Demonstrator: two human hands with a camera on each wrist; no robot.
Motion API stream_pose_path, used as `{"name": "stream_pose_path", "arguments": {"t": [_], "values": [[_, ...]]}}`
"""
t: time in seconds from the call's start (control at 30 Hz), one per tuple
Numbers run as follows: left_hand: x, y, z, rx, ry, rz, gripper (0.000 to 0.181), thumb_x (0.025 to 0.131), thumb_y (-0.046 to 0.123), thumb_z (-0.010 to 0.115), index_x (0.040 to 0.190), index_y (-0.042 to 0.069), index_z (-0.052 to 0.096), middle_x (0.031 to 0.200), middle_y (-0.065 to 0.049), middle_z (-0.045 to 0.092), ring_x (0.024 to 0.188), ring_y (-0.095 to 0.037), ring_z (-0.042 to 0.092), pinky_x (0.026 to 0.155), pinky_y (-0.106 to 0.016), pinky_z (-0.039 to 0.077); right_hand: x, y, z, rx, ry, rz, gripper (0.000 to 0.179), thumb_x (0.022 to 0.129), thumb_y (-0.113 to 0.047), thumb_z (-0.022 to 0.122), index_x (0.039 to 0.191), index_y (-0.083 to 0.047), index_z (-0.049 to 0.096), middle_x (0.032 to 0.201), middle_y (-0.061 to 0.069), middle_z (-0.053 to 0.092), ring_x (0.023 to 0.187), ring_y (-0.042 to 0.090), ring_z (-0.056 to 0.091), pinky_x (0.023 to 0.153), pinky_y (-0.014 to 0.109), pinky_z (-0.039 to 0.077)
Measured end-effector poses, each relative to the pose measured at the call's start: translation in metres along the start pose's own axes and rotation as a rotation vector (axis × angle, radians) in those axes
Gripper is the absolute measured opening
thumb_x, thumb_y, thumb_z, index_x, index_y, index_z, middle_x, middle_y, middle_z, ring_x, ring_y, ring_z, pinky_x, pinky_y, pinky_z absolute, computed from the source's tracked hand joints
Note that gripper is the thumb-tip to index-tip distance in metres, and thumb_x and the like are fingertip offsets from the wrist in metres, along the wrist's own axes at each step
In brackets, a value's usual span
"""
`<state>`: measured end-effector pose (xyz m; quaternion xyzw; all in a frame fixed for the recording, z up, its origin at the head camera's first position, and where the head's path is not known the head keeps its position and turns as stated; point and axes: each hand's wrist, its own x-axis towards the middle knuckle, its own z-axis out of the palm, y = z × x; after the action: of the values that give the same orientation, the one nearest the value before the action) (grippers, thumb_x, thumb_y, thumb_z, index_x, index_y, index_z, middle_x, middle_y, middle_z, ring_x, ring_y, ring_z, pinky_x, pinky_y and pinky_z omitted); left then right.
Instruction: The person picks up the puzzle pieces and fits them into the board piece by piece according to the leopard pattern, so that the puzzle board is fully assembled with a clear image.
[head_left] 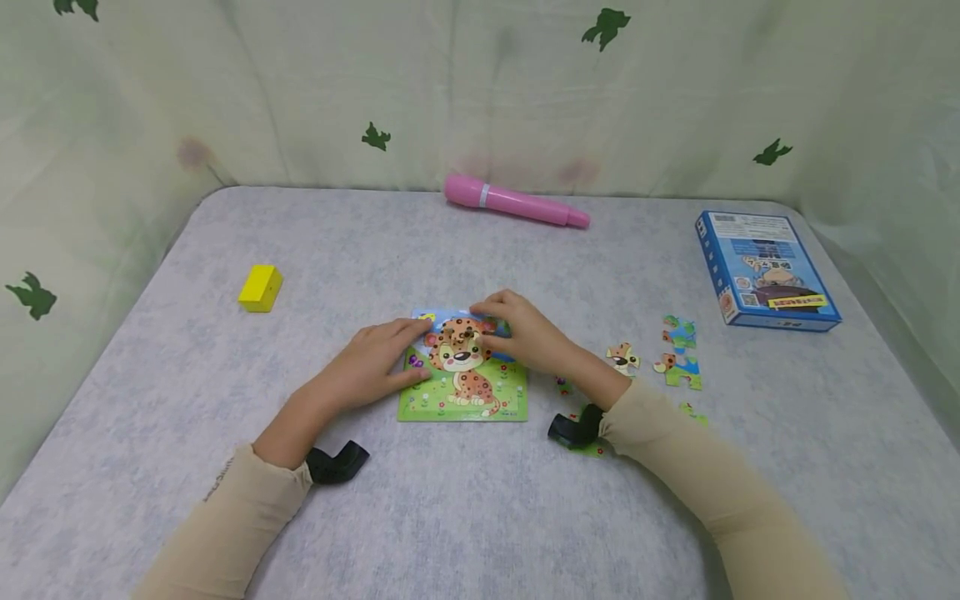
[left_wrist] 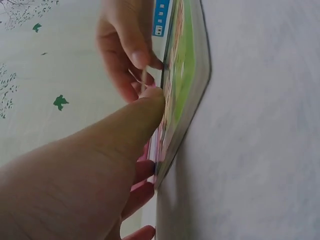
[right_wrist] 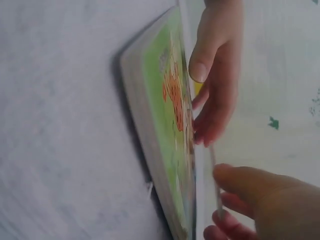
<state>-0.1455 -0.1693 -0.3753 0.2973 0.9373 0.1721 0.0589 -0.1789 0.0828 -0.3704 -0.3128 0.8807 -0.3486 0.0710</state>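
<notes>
A square puzzle board [head_left: 462, 412] with a leopard picture on green grass lies flat on the table. My left hand [head_left: 367, 362] rests at its left side, thumb and fingers extended over the edge. In the left wrist view the left thumb [left_wrist: 135, 117] lies by the board's surface. Over the board's upper right, my right hand [head_left: 528, 333] pinches a thin puzzle piece [right_wrist: 216, 185], seen edge-on just above the board in the right wrist view. Its printed face cannot be made out.
Right of the board lie several loose puzzle pieces [head_left: 622, 358], some partly hidden by the right forearm. A blue box [head_left: 772, 271] stands at the back right, a pink microphone-shaped object [head_left: 525, 206] at the back, and a yellow block [head_left: 261, 288] at the left.
</notes>
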Motion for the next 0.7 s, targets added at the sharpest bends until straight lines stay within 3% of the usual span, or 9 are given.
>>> {"name": "stream_pose_path", "arguments": {"t": [0.3, 0.53, 0.7], "values": [[0.0026, 0.0019, 0.0100, 0.038, 0.054, 0.035, 0.060, 0.087, 0.052, 0.047, 0.139, 0.024, 0.036, 0.130, -0.013, 0.041, 0.118, -0.030, 0.036, 0.096, -0.051, 0.023, 0.0023, 0.0061, 0.0069, -0.106, -0.036, -0.053, 0.043, 0.086, -0.023, 0.062, 0.126, -0.007, 0.053, 0.114, 0.009, 0.048, 0.100, 0.020, 0.045, 0.082, 0.035, 0.038], [0.0032, 0.0049, 0.0105, 0.042, 0.031, 0.011, 0.057, 0.088, 0.050, 0.047, 0.139, 0.025, 0.037, 0.134, -0.014, 0.034, 0.122, -0.033, 0.030, 0.098, -0.052, 0.019, 0.0027, 0.0062, 0.0085, -0.158, -0.041, -0.055, 0.040, 0.088, -0.024, 0.060, 0.126, -0.012, 0.054, 0.114, 0.006, 0.047, 0.096, 0.018, 0.043, 0.079, 0.034, 0.035], [0.0027, 0.0053, 0.0103, 0.014, 0.018, -0.013, 0.058, 0.088, 0.052, 0.046, 0.140, 0.027, 0.035, 0.137, -0.014, 0.030, 0.125, -0.036, 0.024, 0.100, -0.053, 0.015, 0.0040, 0.0053, 0.0074, -0.135, -0.071, -0.033, 0.042, 0.088, -0.025, 0.059, 0.127, -0.013, 0.053, 0.116, 0.006, 0.045, 0.097, 0.019, 0.041, 0.081, 0.036, 0.033]]}}
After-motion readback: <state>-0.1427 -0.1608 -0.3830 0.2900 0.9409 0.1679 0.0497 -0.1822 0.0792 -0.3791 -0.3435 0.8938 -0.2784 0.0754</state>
